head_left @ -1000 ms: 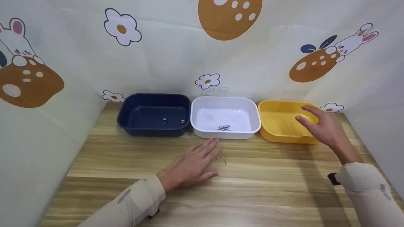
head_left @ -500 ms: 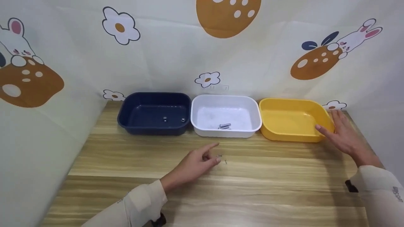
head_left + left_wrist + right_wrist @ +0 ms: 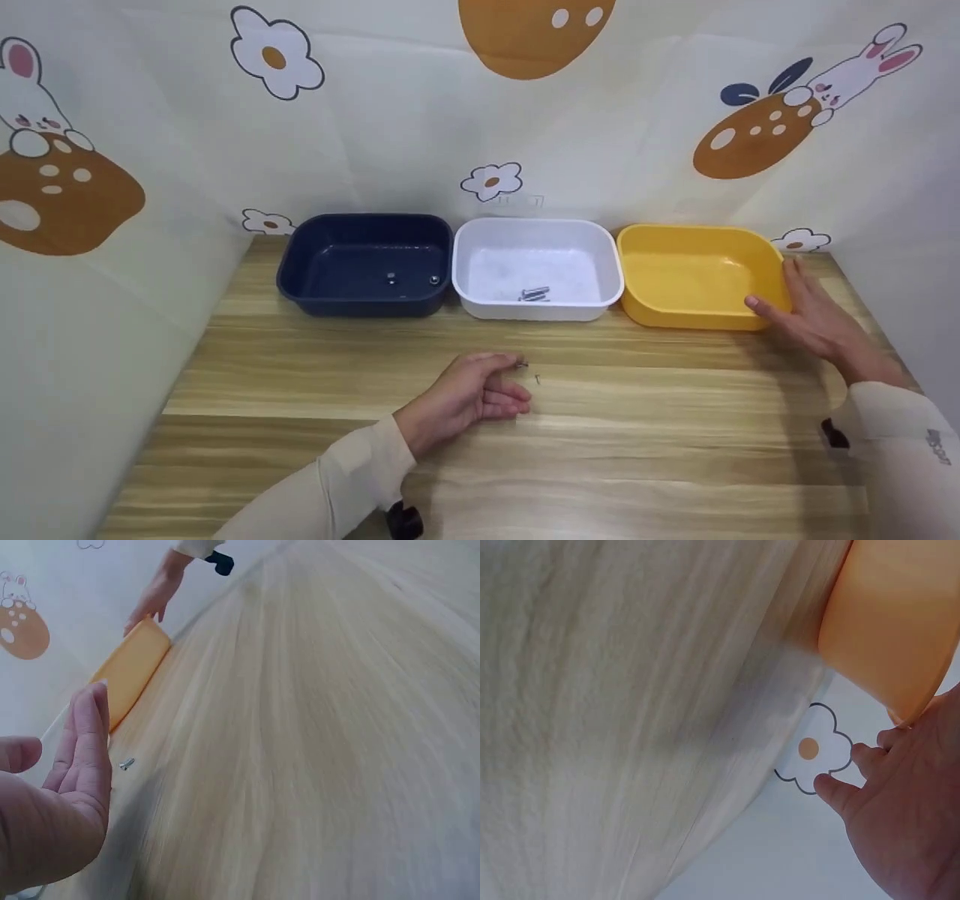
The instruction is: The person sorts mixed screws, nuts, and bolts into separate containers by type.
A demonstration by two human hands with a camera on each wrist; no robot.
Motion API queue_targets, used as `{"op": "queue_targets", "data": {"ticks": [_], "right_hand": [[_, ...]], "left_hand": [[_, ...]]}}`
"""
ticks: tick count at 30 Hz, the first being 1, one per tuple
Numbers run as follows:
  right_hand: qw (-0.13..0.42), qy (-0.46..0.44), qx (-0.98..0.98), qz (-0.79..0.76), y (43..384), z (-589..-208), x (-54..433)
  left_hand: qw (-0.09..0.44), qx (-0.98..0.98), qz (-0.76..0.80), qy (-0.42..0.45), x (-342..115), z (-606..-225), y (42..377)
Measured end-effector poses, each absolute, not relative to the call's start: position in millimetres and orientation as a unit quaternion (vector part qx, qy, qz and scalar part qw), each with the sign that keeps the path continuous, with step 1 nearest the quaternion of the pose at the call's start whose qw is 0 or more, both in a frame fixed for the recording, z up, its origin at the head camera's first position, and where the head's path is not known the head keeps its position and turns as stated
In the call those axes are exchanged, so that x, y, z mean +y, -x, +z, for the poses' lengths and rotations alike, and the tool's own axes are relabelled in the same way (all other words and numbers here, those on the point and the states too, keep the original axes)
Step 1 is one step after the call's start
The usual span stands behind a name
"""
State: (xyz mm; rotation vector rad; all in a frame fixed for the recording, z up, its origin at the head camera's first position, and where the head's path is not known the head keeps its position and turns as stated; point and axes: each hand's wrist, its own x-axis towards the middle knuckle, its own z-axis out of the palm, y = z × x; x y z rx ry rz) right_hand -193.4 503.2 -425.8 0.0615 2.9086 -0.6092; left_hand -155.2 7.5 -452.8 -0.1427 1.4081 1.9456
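My left hand [image 3: 469, 397] is low over the table, its index fingertip right at a small metal screw [image 3: 523, 365]. Just beyond lies a thinner screw [image 3: 537, 379]. In the left wrist view the thumb stands apart from the outstretched fingers [image 3: 90, 739], and a screw [image 3: 126, 763] lies on the wood beside them. My right hand [image 3: 821, 322] touches the right end of the yellow bin [image 3: 697, 321]. Its thumb overlaps the rim while the other fingers extend along the outside, spread in the right wrist view [image 3: 911, 795].
To the left of the yellow bin stand a white bin [image 3: 536, 311] holding several bolts [image 3: 535, 294] and a dark blue bin [image 3: 364, 307] with two nuts [image 3: 434, 280]. A patterned curtain [image 3: 375, 135] rises behind the wood-grain table [image 3: 637, 465].
My right hand has come down from above the yellow bin to its right end. The left hand has turned from palm down, bringing its index finger to the screw.
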Motion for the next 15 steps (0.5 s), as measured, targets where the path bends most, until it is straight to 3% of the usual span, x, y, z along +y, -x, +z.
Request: {"op": "queue_targets", "data": {"ticks": [15], "right_hand": [[0.104, -0.019, 0.969, -0.224, 197, -426, 504]], "left_hand": [[0.310, 0.576, 0.742, 0.149, 25, -458, 161]]}}
